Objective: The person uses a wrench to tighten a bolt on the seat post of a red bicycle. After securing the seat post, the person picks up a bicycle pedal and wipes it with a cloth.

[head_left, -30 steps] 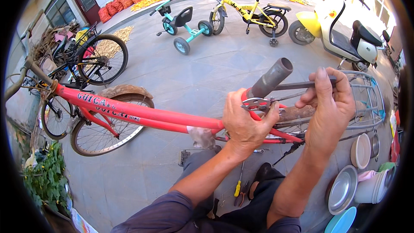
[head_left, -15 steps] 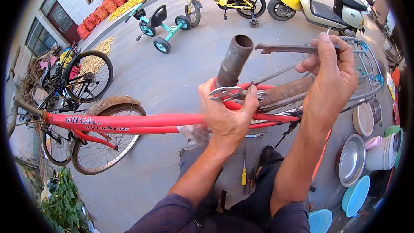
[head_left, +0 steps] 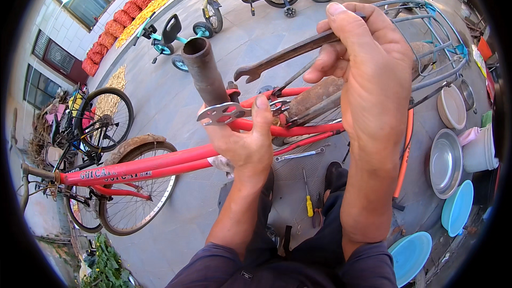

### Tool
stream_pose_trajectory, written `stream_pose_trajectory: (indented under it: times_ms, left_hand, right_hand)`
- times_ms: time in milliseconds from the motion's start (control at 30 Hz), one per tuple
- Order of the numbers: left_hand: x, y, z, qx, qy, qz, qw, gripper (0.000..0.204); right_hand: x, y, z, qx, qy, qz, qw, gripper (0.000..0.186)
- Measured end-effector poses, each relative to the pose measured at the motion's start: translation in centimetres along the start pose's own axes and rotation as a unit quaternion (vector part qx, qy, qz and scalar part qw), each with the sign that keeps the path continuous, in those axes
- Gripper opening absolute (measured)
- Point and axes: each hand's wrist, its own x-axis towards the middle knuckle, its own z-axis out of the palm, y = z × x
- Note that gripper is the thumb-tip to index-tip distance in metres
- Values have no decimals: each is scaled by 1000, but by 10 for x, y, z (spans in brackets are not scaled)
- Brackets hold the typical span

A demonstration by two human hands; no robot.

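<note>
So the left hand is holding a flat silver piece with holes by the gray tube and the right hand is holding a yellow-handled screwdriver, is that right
Not quite: the head view shows the right hand holding a dark open-ended wrench; the yellow-handled screwdriver lies on the paved floor. The left hand does hold the flat silver piece by the gray tube.
</note>
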Motion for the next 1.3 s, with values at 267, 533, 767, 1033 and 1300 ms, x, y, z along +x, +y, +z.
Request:
stream_pose_trajectory:
  times_ms: [267,533,767,1033,1300]
  left_hand:
    - [1,9,1,-21,-1,-16,1000,48]
    - [1,3,0,8,-1,0,1000,59]
    - [0,6,0,-4,0,-19,1000,51]
    - [-1,4,1,-9,-8,-21,1000,53]
    - [-1,1,-1,21,-7,-3,1000,54]
  right_hand:
    - [-1,5,2,-1,-23,25,999,16]
    - [-1,4,3,-21,-26,50,998,16]
    - [-4,6,2,-6,-24,53,998,21]
    - [-13,9,2,-163,-11,-42,986,16]
    - [-12,12,1,-204,-38,-100,973,16]
